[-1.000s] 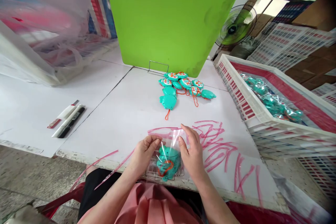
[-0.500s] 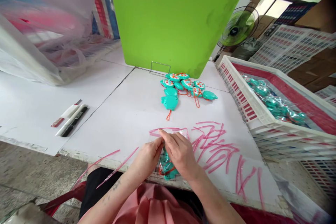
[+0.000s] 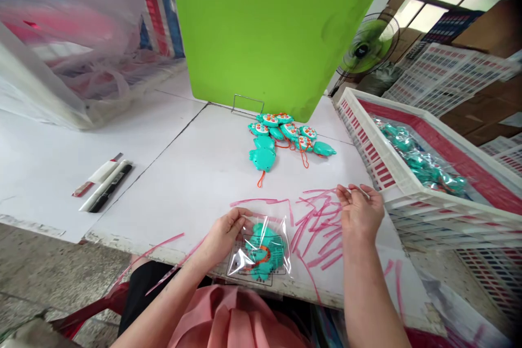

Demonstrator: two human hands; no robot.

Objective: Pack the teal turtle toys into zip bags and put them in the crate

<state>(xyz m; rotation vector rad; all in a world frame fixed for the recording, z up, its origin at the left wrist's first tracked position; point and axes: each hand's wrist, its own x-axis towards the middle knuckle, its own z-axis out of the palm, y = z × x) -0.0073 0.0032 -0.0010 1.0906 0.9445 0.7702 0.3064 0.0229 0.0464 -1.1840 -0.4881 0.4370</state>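
A clear plastic bag (image 3: 287, 239) lies at the table's front edge with a teal toy (image 3: 267, 250) and an orange cord inside. My left hand (image 3: 228, 232) pinches the bag's upper left edge. Off to the right, my right hand (image 3: 361, 213) is closed above a scatter of thin pink strips (image 3: 322, 228); whatever its fingers hold is too small to make out. Beyond the bag sits a group of teal toys (image 3: 289, 129), several showing white faces with coloured dots and orange cords.
A white crate (image 3: 408, 185) of bagged teal toys stands at the right edge. Behind the toys rise a green board (image 3: 269, 27) and a small wire stand (image 3: 248, 103). Markers (image 3: 108, 187) lie at left, near a plastic-draped frame (image 3: 53, 81). A fan (image 3: 362, 49) is farther back.
My hands have parted: the right has swung out over the pink strips, while the left stays at the bag. The bag, formerly mostly covered by both hands, now lies flat in view.
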